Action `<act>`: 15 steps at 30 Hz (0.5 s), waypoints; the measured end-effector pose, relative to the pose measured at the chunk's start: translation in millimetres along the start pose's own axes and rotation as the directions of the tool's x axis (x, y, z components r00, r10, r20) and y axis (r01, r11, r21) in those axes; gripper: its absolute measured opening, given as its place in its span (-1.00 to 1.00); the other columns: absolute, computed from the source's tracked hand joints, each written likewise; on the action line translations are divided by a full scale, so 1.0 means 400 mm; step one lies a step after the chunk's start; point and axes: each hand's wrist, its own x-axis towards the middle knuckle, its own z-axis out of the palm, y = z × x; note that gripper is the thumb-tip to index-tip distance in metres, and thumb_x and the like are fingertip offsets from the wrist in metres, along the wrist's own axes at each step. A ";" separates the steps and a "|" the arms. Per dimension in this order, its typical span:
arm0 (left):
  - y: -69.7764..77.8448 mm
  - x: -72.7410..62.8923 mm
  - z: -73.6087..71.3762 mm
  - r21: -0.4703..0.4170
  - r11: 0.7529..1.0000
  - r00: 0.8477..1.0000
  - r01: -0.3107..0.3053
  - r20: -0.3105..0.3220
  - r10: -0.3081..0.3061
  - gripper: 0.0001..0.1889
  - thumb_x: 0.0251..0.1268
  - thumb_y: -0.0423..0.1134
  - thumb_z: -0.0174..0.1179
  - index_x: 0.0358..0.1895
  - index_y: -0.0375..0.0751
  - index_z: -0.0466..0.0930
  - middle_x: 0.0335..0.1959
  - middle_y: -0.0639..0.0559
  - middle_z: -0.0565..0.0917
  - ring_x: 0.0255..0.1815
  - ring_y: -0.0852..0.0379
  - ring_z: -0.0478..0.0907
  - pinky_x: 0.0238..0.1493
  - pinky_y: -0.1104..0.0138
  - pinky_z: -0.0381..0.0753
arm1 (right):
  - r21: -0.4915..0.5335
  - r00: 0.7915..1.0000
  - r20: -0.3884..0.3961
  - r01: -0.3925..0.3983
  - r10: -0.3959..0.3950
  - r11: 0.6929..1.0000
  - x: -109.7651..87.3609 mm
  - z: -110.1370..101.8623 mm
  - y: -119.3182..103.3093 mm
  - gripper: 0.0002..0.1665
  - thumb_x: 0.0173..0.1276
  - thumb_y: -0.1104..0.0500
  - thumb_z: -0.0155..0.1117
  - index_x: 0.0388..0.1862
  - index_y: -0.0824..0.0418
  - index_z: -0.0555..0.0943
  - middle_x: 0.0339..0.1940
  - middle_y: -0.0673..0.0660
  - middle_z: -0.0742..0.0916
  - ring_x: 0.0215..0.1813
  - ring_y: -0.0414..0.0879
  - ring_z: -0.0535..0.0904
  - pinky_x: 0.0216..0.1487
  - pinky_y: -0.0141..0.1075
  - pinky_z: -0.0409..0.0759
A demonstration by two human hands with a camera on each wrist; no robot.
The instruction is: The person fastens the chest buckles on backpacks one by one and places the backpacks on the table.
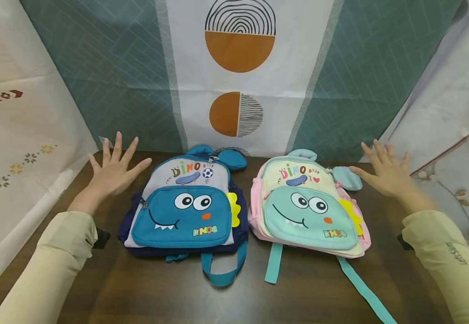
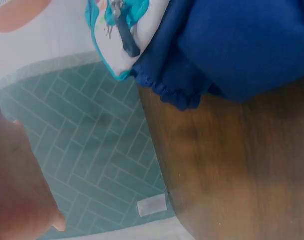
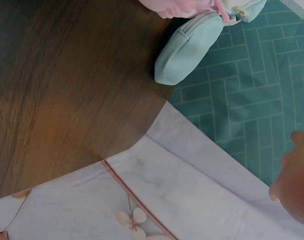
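Two children's backpacks with cartoon dinosaur faces lie side by side on a dark wooden table, fronts up. The blue backpack [image 1: 182,211] is on the left, with navy sides and a teal front pocket. To its right is the mint and pink backpack [image 1: 311,216], with a small mint pouch [image 1: 347,178] at its upper right. My left hand [image 1: 114,171] is raised left of the blue backpack, fingers spread and holding nothing. My right hand [image 1: 388,173] is likewise spread, beside the mint pouch. In the right wrist view the pouch [image 3: 189,50] hangs off the pink side.
The wooden table [image 1: 169,297] is enclosed by a patterned curtain [image 1: 137,90] at the back and pale cloths at both sides. A teal strap loop [image 1: 223,278] and mint straps [image 1: 366,290] trail from the backpacks toward the front.
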 end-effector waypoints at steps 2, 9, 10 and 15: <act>0.016 -0.007 0.011 0.029 1.000 0.999 -0.007 0.043 0.006 -0.15 0.28 0.42 -0.38 0.48 0.11 -0.45 0.41 -0.03 -0.67 0.34 -0.17 -0.84 0.04 -0.33 -0.81 | 0.003 1.000 0.016 0.002 -0.002 1.000 -0.003 0.015 -0.002 -0.04 0.37 -0.36 -0.20 0.52 0.00 -0.32 0.50 0.25 -0.29 0.43 0.23 -0.59 0.08 0.28 -0.82; 0.190 -0.093 0.053 0.042 0.998 0.969 -0.053 0.244 0.041 -0.05 0.13 0.48 -0.14 0.45 -0.11 0.07 0.44 -0.36 0.03 0.40 -0.46 -0.16 0.16 -0.40 -0.53 | 0.076 0.995 0.089 0.043 -0.050 0.996 0.016 0.045 -0.052 -0.04 0.38 -0.33 -0.16 0.52 -0.02 -0.34 0.51 0.23 -0.26 0.45 0.19 -0.57 0.12 0.37 -0.69; 0.219 -0.107 0.062 0.027 0.996 0.964 -0.083 0.255 0.073 -0.06 0.10 0.47 -0.07 0.44 -0.11 0.13 0.43 -0.34 0.07 0.41 -0.44 -0.10 0.19 -0.39 -0.46 | 0.085 0.993 0.097 0.052 -0.060 0.995 0.024 0.047 -0.063 -0.04 0.38 -0.33 -0.15 0.52 -0.02 -0.34 0.51 0.25 -0.24 0.46 0.20 -0.55 0.12 0.38 -0.67; 0.345 -0.161 0.094 -0.034 0.973 0.933 -0.227 0.281 0.227 -0.14 0.05 0.35 0.15 0.40 -0.01 0.22 0.45 -0.21 0.10 0.45 -0.30 -0.05 0.29 -0.31 -0.30 | 0.137 0.984 0.156 0.069 -0.090 0.988 0.072 0.046 -0.130 0.03 0.33 -0.34 -0.05 0.52 -0.01 -0.31 0.51 0.32 -0.11 0.48 0.33 -0.30 0.17 0.41 -0.55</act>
